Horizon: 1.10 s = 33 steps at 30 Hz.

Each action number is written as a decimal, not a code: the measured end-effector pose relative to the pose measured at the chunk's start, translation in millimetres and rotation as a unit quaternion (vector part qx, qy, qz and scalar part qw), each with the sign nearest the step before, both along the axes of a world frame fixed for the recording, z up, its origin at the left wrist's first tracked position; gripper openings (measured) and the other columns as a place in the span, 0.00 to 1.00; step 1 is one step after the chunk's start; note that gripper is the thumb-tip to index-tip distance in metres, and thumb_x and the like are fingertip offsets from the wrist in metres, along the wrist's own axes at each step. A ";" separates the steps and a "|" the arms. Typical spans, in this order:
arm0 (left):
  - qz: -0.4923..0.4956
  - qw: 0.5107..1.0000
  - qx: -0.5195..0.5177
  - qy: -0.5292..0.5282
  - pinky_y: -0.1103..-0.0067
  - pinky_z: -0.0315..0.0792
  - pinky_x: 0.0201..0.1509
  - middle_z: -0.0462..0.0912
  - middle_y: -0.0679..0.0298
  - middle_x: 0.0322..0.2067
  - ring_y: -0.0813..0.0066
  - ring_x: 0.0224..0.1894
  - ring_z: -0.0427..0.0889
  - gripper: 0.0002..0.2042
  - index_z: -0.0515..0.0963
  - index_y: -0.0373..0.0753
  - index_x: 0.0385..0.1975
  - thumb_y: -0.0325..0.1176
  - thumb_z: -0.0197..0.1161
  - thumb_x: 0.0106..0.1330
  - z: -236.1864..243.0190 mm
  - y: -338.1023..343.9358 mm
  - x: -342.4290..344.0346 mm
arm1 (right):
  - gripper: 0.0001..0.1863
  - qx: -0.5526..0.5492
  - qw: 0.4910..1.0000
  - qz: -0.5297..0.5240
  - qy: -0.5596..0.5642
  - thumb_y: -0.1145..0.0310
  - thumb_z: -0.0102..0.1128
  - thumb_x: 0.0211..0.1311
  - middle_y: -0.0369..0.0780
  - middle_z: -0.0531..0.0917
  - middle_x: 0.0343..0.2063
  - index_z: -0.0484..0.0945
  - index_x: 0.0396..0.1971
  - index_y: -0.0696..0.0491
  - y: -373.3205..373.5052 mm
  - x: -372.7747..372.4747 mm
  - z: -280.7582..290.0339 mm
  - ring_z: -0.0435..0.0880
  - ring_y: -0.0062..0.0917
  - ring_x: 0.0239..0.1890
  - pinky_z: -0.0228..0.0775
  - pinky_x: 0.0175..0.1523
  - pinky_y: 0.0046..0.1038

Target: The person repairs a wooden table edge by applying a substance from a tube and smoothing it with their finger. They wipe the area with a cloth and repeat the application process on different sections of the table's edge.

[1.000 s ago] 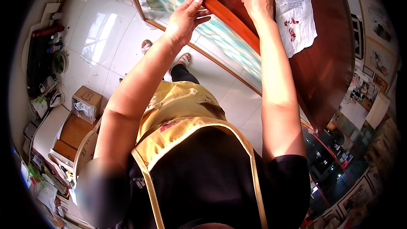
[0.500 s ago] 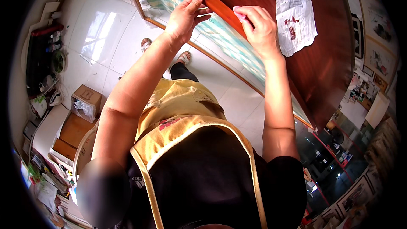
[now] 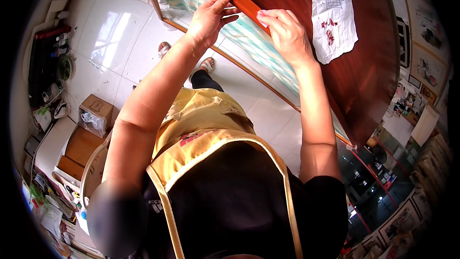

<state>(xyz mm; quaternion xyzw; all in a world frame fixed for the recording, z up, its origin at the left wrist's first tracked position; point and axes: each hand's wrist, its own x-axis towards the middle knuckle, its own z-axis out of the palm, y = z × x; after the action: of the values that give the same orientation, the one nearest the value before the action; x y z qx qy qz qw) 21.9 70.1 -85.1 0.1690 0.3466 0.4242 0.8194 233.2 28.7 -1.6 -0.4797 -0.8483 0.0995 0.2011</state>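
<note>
My left hand (image 3: 211, 18) holds the orange-brown front edge (image 3: 243, 3) of a dark red wooden table. Its thumb rests on top while the other fingers reach along the near side and underneath. Further right, my right hand (image 3: 289, 37) pinches a small pink piece (image 3: 261, 14), soft-looking and mostly covered by the fingers, against that same edge. Beyond this hand, a creased white paper (image 3: 341, 29) with dark red scraps (image 3: 330, 36) on it lies on the tabletop (image 3: 366, 62).
Below the edge hangs a green-and-white striped cloth (image 3: 244, 43), above a wooden rail (image 3: 258, 76). A cardboard box (image 3: 96, 110) with a plastic bag and a cluttered shelf stand at the left. Framed pictures (image 3: 426, 62) line the right side.
My right hand has slid a little left along the table edge with the pink piece, nearer to my left hand. The left hand stays in place.
</note>
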 end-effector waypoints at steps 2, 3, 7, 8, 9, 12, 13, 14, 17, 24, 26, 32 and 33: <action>-0.001 1.000 -0.001 0.000 0.73 0.78 0.57 0.81 0.66 0.40 0.73 0.47 0.83 0.14 0.78 0.42 0.47 0.46 0.57 0.77 -0.7 -0.3 -0.6 | 0.11 -0.037 0.999 -0.006 -0.006 0.83 0.61 0.56 0.38 0.85 0.39 0.85 0.38 0.54 -5.4 7.0 8.9 0.84 0.32 0.42 0.80 0.48 0.32; 0.001 1.000 -0.001 0.001 0.73 0.78 0.57 0.81 0.66 0.40 0.73 0.47 0.83 0.14 0.78 0.42 0.47 0.46 0.57 0.77 -0.9 0.3 -1.0 | 0.10 -0.054 0.998 -0.007 -0.008 0.83 0.60 0.56 0.38 0.85 0.37 0.84 0.36 0.54 -8.1 10.9 15.7 0.84 0.33 0.41 0.79 0.48 0.31; 0.008 1.000 -0.008 0.006 0.72 0.78 0.56 0.81 0.66 0.39 0.72 0.46 0.83 0.14 0.78 0.41 0.46 0.46 0.57 0.77 -1.3 -0.7 -1.7 | 0.10 -0.118 0.969 -0.100 0.194 0.83 0.57 0.56 0.39 0.87 0.35 0.85 0.32 0.56 -11.9 16.6 35.9 0.87 0.27 0.42 0.80 0.46 0.27; 0.006 1.000 -0.010 0.005 0.72 0.78 0.56 0.81 0.66 0.39 0.72 0.46 0.83 0.14 0.78 0.41 0.46 0.46 0.57 0.77 -0.6 -0.5 -0.3 | 0.11 -0.099 0.958 -0.141 0.231 0.83 0.55 0.58 0.40 0.87 0.36 0.85 0.35 0.56 -11.2 22.7 29.1 0.87 0.24 0.42 0.79 0.47 0.26; 0.003 1.000 -0.010 0.005 0.72 0.78 0.56 0.81 0.67 0.39 0.72 0.46 0.83 0.14 0.78 0.42 0.46 0.46 0.57 0.77 0.6 -0.5 0.1 | 0.11 -0.072 0.955 -0.164 0.238 0.83 0.55 0.59 0.40 0.87 0.37 0.85 0.37 0.57 -7.6 27.8 21.4 0.87 0.24 0.39 0.79 0.46 0.25; -0.002 1.000 -0.007 0.009 0.72 0.78 0.56 0.81 0.67 0.39 0.72 0.47 0.83 0.14 0.78 0.42 0.45 0.46 0.57 0.77 1.9 1.0 0.4 | 0.14 -0.037 0.940 -0.216 0.262 0.82 0.57 0.61 0.37 0.87 0.36 0.83 0.45 0.55 9.9 26.2 15.1 0.88 0.25 0.37 0.79 0.46 0.25; -0.004 1.000 -0.004 0.010 0.73 0.78 0.56 0.81 0.67 0.39 0.72 0.47 0.83 0.14 0.78 0.42 0.45 0.46 0.57 0.77 1.6 1.4 0.7 | 0.20 0.000 0.946 -0.214 0.245 0.82 0.62 0.59 0.40 0.84 0.46 0.81 0.52 0.50 18.5 34.2 2.4 0.88 0.27 0.40 0.80 0.48 0.27; -0.004 1.000 -0.004 0.011 0.73 0.78 0.56 0.81 0.67 0.39 0.72 0.47 0.83 0.14 0.78 0.42 0.44 0.46 0.57 0.77 1.0 1.0 -0.2 | 0.23 0.016 0.952 -0.226 0.204 0.81 0.65 0.58 0.41 0.80 0.52 0.80 0.54 0.48 20.2 24.3 9.5 0.88 0.29 0.42 0.81 0.49 0.29; 0.000 1.000 0.001 0.009 0.73 0.78 0.55 0.81 0.66 0.40 0.71 0.46 0.83 0.14 0.78 0.42 0.44 0.46 0.56 0.78 -0.4 0.2 -1.5 | 0.23 0.008 0.967 -0.227 0.117 0.76 0.73 0.54 0.44 0.74 0.60 0.82 0.51 0.47 14.8 9.5 14.2 0.85 0.34 0.47 0.81 0.52 0.33; -0.002 1.000 0.006 0.016 0.73 0.78 0.55 0.82 0.65 0.41 0.71 0.46 0.83 0.14 0.78 0.41 0.45 0.46 0.55 0.78 -0.2 0.3 -0.1 | 0.20 0.080 0.978 -0.190 0.042 0.49 0.73 0.56 0.36 0.82 0.44 0.79 0.24 0.50 -34.5 -5.6 -11.0 0.80 0.36 0.43 0.69 0.49 0.39; -0.004 1.000 0.008 0.013 0.72 0.77 0.56 0.82 0.65 0.41 0.71 0.46 0.83 0.14 0.78 0.41 0.45 0.46 0.55 0.78 -1.6 0.6 -0.9 | 0.25 0.070 0.980 -0.184 -0.043 0.41 0.65 0.60 0.39 0.75 0.61 0.83 0.48 0.44 -45.9 -11.5 -13.0 0.73 0.39 0.58 0.63 0.60 0.42; -0.005 1.000 0.008 -0.003 0.71 0.77 0.57 0.82 0.65 0.41 0.69 0.46 0.83 0.13 0.77 0.41 0.45 0.45 0.55 0.78 -5.1 0.8 -1.8 | 0.37 0.035 0.970 -0.184 -0.153 0.34 0.58 0.61 0.40 0.62 0.74 0.77 0.63 0.44 -67.5 -26.7 -17.2 0.56 0.41 0.73 0.47 0.72 0.49; -0.005 1.000 0.007 -0.002 0.71 0.77 0.57 0.82 0.65 0.41 0.69 0.46 0.83 0.13 0.77 0.41 0.45 0.45 0.55 0.78 -5.4 1.0 -2.2 | 0.38 0.041 0.968 -0.186 -0.163 0.34 0.58 0.61 0.40 0.62 0.74 0.77 0.63 0.44 -68.3 -27.3 -15.9 0.56 0.41 0.73 0.47 0.72 0.49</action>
<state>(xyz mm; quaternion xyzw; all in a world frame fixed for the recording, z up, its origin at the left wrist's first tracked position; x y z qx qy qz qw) 19.6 71.1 -90.5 0.1753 0.3413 0.4226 0.8211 205.9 -39.6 -17.5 -0.6303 -0.7686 -0.0545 0.0946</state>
